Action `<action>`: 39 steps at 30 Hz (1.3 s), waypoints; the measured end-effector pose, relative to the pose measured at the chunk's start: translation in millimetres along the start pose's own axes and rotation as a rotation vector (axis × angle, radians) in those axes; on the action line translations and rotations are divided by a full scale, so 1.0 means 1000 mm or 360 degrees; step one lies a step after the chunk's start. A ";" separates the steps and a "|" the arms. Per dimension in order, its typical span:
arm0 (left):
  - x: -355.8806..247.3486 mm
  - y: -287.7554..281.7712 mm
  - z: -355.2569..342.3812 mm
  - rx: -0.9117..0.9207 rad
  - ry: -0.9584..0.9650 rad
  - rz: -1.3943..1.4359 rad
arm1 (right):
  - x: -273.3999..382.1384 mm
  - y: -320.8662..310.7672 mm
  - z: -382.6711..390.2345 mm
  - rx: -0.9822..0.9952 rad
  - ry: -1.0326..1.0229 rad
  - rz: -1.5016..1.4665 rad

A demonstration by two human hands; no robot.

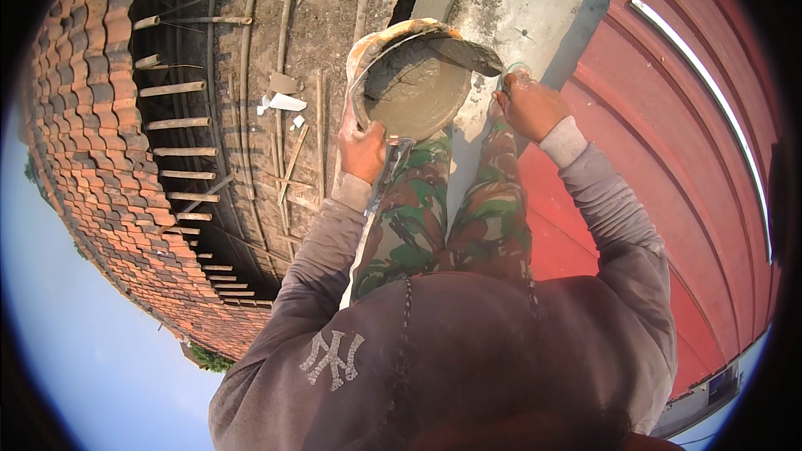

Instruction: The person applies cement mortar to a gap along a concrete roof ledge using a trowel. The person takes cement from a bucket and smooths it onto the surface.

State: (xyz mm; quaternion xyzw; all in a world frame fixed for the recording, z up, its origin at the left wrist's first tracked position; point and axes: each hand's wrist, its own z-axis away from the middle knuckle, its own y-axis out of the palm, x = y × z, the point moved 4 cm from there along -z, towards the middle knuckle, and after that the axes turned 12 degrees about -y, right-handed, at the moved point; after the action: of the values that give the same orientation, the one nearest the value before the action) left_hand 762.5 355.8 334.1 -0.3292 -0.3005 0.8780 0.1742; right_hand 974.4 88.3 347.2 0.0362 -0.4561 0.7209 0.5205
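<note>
Hands (362,153) flank a bucket (380,36) near concrete (539,0) between roofs (668,117).

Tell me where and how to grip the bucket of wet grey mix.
Probably best by the near-left rim of the bucket, coming from the person's left, where the left hand holds it. The round rim offers an edge for the fingers to close on, the wet grey mix covers the inside, and the right hand occupies the right side.

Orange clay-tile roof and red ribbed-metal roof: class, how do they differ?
The orange clay-tile roof has small overlapping pieces; the red ribbed-metal roof has long ridges. The tile roof is on the picture's left, the metal roof on its right. Both look sunlit.
</note>
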 end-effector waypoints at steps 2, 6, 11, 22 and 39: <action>-0.072 -0.014 0.003 -0.0090 0.0054 0.0461 | -0.001 0.003 -0.021 -0.0045 -0.0029 0.0159; -0.094 -0.017 -0.004 -0.0138 0.0109 0.0819 | -0.030 0.068 -0.061 0.0352 0.0003 -0.0334; -0.066 -0.021 -0.007 0.0056 -0.0183 0.1047 | -0.043 0.084 -0.007 0.0189 -0.0022 -0.0799; 0.041 0.017 -0.023 0.0034 -0.0923 0.1186 | -0.016 0.127 -0.042 0.0131 -0.0236 -0.0928; 0.148 -0.015 0.062 -0.0092 -0.1499 0.1555 | -0.159 0.107 -0.049 -0.1718 0.0440 -0.2319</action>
State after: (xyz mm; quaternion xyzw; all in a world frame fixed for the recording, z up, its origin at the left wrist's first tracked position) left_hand 614.8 415.6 310.9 -0.0143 -0.1844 0.8973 -0.4008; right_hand 983.8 3.9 168.9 -0.0197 -0.5291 -0.0986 0.8426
